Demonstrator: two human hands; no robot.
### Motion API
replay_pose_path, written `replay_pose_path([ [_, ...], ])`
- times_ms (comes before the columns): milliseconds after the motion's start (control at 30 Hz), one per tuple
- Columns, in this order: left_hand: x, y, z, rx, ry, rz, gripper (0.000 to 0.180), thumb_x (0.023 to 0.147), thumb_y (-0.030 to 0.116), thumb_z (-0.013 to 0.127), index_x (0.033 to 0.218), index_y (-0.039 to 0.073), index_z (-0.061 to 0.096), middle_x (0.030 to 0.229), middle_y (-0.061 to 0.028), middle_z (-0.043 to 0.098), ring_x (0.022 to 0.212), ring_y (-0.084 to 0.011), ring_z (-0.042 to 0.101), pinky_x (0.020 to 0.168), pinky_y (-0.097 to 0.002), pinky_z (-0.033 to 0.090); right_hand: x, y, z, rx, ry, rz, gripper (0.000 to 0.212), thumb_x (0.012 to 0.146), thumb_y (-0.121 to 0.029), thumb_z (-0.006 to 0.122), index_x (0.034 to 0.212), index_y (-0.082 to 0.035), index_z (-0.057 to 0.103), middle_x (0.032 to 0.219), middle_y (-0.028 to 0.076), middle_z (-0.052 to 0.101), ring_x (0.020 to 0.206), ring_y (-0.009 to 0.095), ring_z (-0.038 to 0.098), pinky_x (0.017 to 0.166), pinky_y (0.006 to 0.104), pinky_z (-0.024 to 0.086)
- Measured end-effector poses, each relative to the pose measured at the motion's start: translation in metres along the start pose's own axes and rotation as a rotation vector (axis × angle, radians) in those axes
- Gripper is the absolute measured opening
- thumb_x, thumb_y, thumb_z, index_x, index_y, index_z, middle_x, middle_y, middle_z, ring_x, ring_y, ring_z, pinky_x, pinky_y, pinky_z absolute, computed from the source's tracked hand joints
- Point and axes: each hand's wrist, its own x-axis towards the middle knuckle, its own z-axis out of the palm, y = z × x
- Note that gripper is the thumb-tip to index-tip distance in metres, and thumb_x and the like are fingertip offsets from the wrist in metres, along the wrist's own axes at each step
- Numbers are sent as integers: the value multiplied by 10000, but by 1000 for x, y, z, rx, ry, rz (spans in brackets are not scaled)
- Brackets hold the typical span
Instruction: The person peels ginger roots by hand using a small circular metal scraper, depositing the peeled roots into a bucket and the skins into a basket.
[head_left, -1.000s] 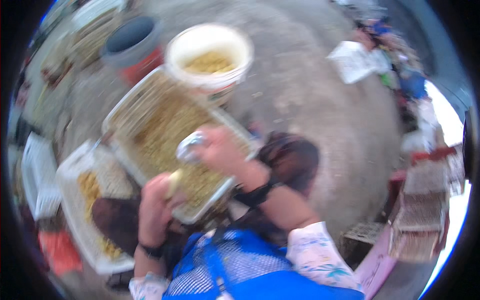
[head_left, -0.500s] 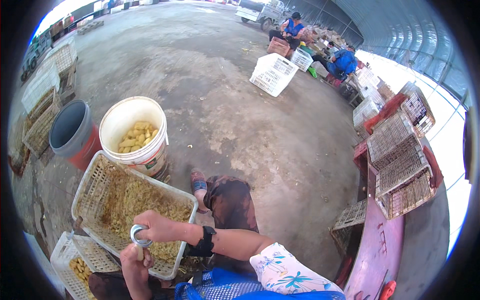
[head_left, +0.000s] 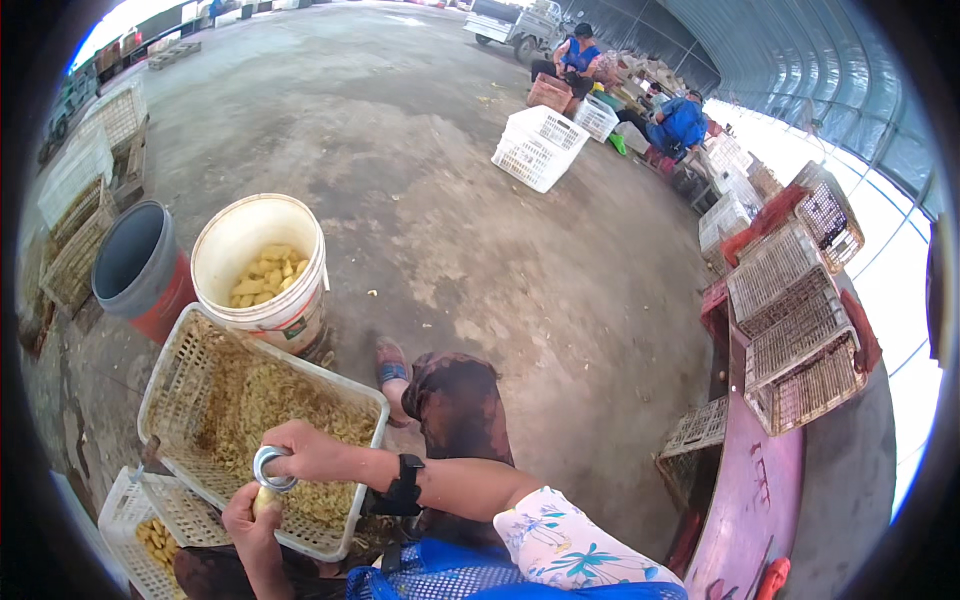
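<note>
Gripping a metal ring tool [head_left: 272, 468], the right hand [head_left: 305, 452] fingers clamp it above a pale root piece [head_left: 264, 499] clasped in the left hand [head_left: 250, 516], over a peelings crate [head_left: 170, 385].

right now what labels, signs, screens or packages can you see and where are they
Label: dark printed patch low on the side of the white bucket, left of centre; too small to make out.
Wrist screen: black band with a dark face on the right hand wrist, low in the picture, its face turned away.
No signs or sealed packages show.
</note>
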Motion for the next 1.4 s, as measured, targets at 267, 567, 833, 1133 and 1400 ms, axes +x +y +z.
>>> replay_pose_path([
  [267, -19, 12, -21, -42, 97, 47, 313, 751, 92, 632, 1025, -54, 674, 816, -4, 570, 685, -77, 511, 599, -232, 417, 10, 48, 11, -164, 243, 63, 177, 798, -127, 696, 769, 27, 615, 691, 134, 622, 639, 189, 570, 614, 402, 470],
  [567, 5, 15, -10, 23, 140, -78, 387, 858, 55, 638, 1231, -52, 648, 972, -23, 644, 853, -90, 584, 744, -239, 477, 6, -22, -28, 148, 247, 361, 150, 937, -104, 628, 995, 15, 699, 852, 74, 721, 693, 126, 657, 575, 277, 523],
  [833, -7, 5, -16, 449, 285, 367, 312, 789, 27, 737, 1094, 10, 675, 948, -121, 651, 865, -232, 647, 784, -314, 509, 1, -23, -4, 71, 104, 298, 140, 935, -89, 667, 1014, 21, 703, 896, 41, 724, 785, 92, 661, 714, 252, 525],
  [1133, -1, -5, -14, 633, 297, 620, 267, 775, -58, 704, 1028, 25, 677, 944, -134, 657, 849, -291, 649, 736, -355, 529, 5, -36, 16, 146, 43, 177, 115, 897, -98, 714, 932, 11, 712, 785, 6, 673, 702, 61, 565, 624, 264, 468],
  [1400, -6, 12, -23, 84, 109, 44, 285, 804, 8, 737, 1084, -30, 698, 956, -5, 660, 820, -71, 595, 715, -225, 482, 7, -5, -5, -258, 196, 211, 80, 835, -49, 707, 822, 22, 673, 691, 31, 633, 648, 82, 547, 574, 299, 441],
])
